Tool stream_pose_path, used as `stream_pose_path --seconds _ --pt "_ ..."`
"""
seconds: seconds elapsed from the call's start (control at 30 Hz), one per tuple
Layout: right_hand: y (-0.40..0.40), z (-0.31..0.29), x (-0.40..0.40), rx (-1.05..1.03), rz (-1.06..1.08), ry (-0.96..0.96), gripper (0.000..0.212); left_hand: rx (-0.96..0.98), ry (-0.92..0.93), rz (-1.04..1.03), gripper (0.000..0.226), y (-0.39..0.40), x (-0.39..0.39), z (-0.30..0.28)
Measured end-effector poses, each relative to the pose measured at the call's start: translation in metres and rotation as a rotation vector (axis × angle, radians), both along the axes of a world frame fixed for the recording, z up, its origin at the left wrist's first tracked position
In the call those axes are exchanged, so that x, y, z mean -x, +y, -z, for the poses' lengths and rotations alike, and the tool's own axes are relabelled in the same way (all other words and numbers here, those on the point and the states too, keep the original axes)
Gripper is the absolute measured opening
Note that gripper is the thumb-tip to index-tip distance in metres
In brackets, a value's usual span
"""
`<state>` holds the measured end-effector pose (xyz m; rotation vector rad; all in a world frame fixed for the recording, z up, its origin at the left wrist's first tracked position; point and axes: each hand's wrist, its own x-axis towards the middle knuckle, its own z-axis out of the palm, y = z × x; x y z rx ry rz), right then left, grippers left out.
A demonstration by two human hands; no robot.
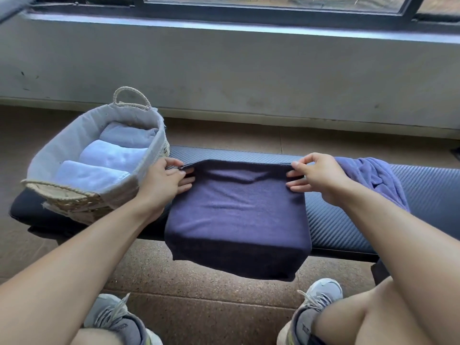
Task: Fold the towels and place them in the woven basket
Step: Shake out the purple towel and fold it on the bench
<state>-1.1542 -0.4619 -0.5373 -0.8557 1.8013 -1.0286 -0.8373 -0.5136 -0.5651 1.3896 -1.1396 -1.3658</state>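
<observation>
The navy towel (pixel 236 210) lies across the counter (pixel 423 185), near edge hanging over; left hand (pixel 163 181) and right hand (pixel 316 178) pinch its far corners, fingers (pixel 297 187) curled; woven basket (pixel 82 135) at left holds three folded pale towels (pixel 112 155); a purple towel (pixel 373 175) lies crumpled at right.

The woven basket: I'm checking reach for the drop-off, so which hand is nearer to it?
Left. The left hand sits right beside the woven basket; the right hand holds the dark towel's opposite corner.
</observation>
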Motion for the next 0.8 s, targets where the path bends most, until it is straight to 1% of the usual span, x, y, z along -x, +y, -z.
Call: stream_pose_path --seconds 0.13,0.27,0.47,0.63,0.73,0.8 --pt "-0.013 0.011 -0.005 0.035 0.023 0.120 0.009 0.021 -0.072 0.051 0.029 -0.010 0.008 0.013" --pt "-0.025 0.022 -0.007 0.045 -0.016 0.296 0.015 0.065 -0.142 0.056 0.035 -0.019 0.012 0.019" --pt "-0.040 0.025 -0.012 0.051 -0.055 0.519 0.019 0.080 -0.182 0.041 0.029 -0.035 0.017 0.025" --pt "-0.048 0.025 -0.016 0.040 -0.104 0.555 0.023 0.103 -0.237 0.048 0.025 -0.045 0.016 0.031" --pt "-0.051 0.027 -0.019 0.036 -0.130 0.589 0.029 0.118 -0.272 0.072 0.027 -0.042 0.023 0.023" --pt "-0.051 0.028 -0.020 0.034 -0.155 0.609 0.039 0.126 -0.259 0.115 0.036 -0.042 0.026 0.022"
